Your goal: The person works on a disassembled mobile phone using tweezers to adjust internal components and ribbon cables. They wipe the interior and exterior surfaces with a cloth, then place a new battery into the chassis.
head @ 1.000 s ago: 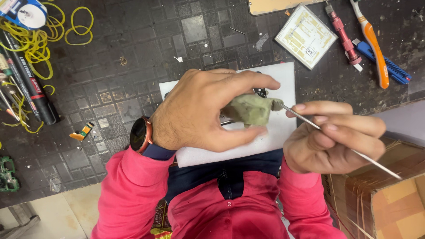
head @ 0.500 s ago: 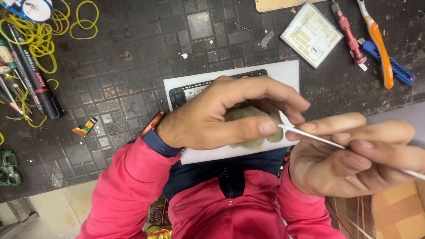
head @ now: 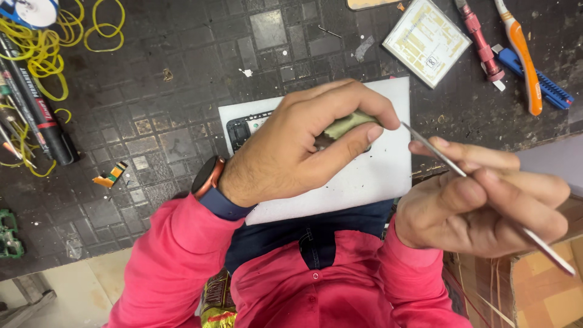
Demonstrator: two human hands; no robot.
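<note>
Gripping a small greenish-grey object (head: 346, 126) between thumb and curled fingers at centre frame, left hand (head: 303, 146) closed around it and hiding most of it, just above a white sheet (head: 376, 176) lying on the dark tiled work mat (head: 182, 73). Pinching a thin metal probe (head: 449, 165) in a narrow pen-like hold at right of frame, right hand (head: 486, 203) shut on the shaft, tip touching or just beside the held object at the left thumb, rear end running off toward the lower right corner. Showing partly from under the left hand, a black-edged flat device (head: 243, 129) resting on the sheet. Worn on the left wrist, a watch (head: 208, 176) with an orange rim, pink sleeves filling the lower frame. Scattered across the upper right, a square pale component (head: 426, 41), a red screwdriver (head: 480, 42), an orange-handled tool (head: 522, 54) and a blue tool (head: 540, 82). Heaped at upper left, yellow rubber bands (head: 79, 30) beside dark marker pens (head: 36, 109). Seen at lower right, a cardboard box (head: 540, 291).
</note>
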